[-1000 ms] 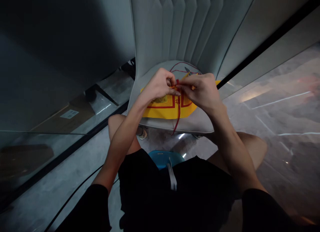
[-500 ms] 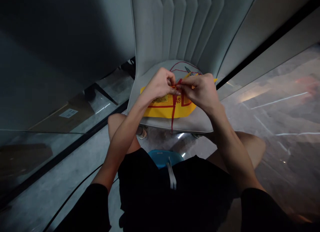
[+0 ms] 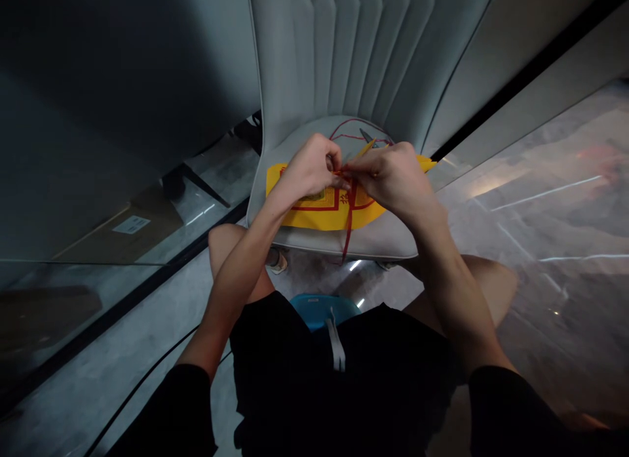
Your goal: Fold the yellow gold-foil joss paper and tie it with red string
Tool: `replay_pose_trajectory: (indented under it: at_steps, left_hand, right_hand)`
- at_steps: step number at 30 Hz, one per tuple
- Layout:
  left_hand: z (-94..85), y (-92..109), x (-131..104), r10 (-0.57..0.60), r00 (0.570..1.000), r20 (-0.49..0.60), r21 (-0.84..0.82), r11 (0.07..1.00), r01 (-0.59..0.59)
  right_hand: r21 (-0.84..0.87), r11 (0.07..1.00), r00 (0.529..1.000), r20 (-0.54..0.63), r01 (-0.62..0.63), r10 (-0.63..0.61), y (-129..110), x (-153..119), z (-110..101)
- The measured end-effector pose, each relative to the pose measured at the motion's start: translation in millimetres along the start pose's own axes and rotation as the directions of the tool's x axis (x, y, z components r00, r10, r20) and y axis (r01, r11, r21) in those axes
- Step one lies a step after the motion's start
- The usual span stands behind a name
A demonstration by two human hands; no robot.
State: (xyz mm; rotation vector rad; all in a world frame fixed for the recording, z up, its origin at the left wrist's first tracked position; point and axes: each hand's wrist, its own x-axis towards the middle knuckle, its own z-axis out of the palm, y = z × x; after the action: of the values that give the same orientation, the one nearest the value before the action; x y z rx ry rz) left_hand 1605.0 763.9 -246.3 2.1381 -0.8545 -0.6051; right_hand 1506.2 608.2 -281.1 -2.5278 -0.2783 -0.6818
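Crossing the yellow paper (image 3: 324, 219) on the seat of the chair (image 3: 383, 244), the red ribbon (image 3: 349, 222) runs down from the fingertips, its loose end hanging past the chair's front edge. The right hand (image 3: 397, 172) pinches the ribbon between thumb and forefinger above the middle of the chair seat; the left hand (image 3: 313, 167) meets it there with curled fingers, but whether those grip ribbon or paper I cannot tell. A narrow, smooth-looking ribbon could slip if either pinch eases, and a hard pull might crease or tear the paper, which seems thin. That dangling end could catch on a knee in front of the chair and drag the sheet askew. Toward the chair's backrest, a thin red string (image 3: 352, 120) lies looped beside a pointed blade (image 3: 365, 135); a hand reaching back carelessly could snag one or get nicked by the other.
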Motion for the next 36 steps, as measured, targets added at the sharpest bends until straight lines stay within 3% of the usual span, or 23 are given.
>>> replay_pose_trajectory:
  at_steps: [3,7,18,29,32,36]
  left_hand:
    - [0.7,-0.8,0.9,-0.003,1.000,0.007,-0.035,0.999,0.003]
    - [0.7,-1.5,1.9,0.000,1.000,0.017,-0.042,0.999,0.000]
    - [1.5,-7.6,3.0,0.066,0.998,0.010,-0.137,0.988,-0.064]
    - [4.3,-6.7,3.0,0.031,1.000,-0.005,-0.085,0.996,-0.032]
    - [0.1,-2.9,-0.2,0.018,1.000,-0.014,-0.105,0.994,-0.020]
    - [-15.2,2.9,-10.3,0.009,0.997,-0.071,-0.129,0.991,-0.018]
  right_hand:
    - [-0.045,0.999,0.997,0.083,0.008,-0.004,-5.6,2.1,-5.3]
    - [-0.076,0.997,0.994,0.109,0.011,-0.003,-15.7,6.3,-11.1]
    - [-0.021,0.999,0.998,0.055,-0.029,0.030,-15.4,1.3,-6.7]
    - [0.007,0.999,0.998,0.022,-0.054,0.054,-9.0,-5.5,3.0]
    - [0.004,0.999,0.997,-0.061,-0.044,0.044,-20.4,-5.3,-0.5]
    - [0.006,0.998,0.947,-0.314,-0.066,0.065,-42.1,-22.1,-2.7]
